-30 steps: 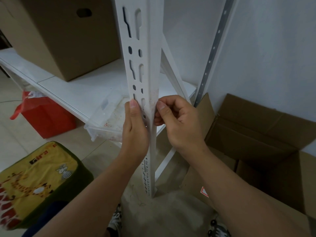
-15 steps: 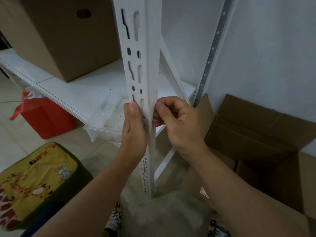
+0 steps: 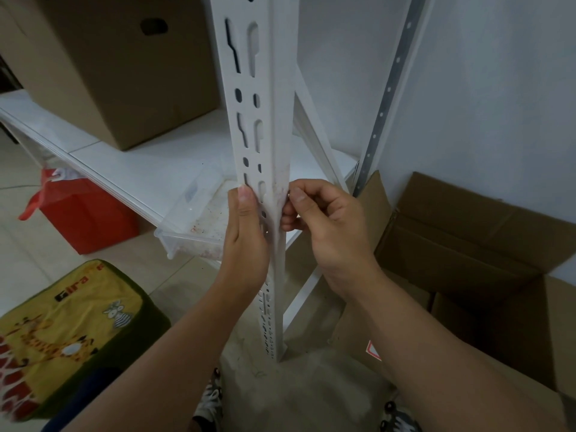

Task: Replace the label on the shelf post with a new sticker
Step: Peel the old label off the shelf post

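Observation:
A white slotted shelf post stands upright in the middle of the head view. My left hand grips it from the left, thumb laid up the slotted front face. On the other side, my right hand has its fingers curled, and its thumb and fingertips pinch the post's right edge. A faint reddish smear marks the post just above my thumbs. No label or sticker shows plainly; whatever lies under my fingertips is hidden.
A white shelf board carries a brown carton and a clear plastic tray. An open cardboard box sits on the floor at right. A red bag and a yellow cushion lie at left.

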Demonstrator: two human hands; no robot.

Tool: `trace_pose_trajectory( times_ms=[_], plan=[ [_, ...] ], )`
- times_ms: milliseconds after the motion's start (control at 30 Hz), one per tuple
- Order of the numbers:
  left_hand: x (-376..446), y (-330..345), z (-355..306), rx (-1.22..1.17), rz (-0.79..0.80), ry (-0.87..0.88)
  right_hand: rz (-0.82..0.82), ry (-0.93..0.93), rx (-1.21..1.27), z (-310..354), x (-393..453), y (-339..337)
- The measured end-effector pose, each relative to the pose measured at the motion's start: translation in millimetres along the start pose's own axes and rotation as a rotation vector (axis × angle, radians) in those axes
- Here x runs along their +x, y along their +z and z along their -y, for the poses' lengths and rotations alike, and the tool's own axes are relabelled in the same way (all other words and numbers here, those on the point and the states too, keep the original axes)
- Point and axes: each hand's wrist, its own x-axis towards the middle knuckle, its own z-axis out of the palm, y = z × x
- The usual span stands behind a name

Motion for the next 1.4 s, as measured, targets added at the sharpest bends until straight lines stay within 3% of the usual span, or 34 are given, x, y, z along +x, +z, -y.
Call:
trace_pose_trajectory(
  times_ms=[133, 433, 800, 1400],
  plan=[
    [-1.3, 0.4, -2.7, -0.013, 0.009, 0.014, 0.027, 0.001, -0.016, 2.1, 0.5, -2.2],
    [-5.3, 1.7, -11.5, -0.031, 0.009, -0.008, 0.012, -0.129, -0.312, 3.8, 3.2, -2.8],
    [-4.7, -5.6, -9.8, 0.036, 0.017, -0.004, 0.042, 0.144, 0.029, 12.5, 0.9, -1.2],
    [-5.5, -6.0, -14.2, 0.022, 0.062, -0.003, 0.007, -0.004, -0.159, 14.6, -3.2, -2.0]
  ],
)
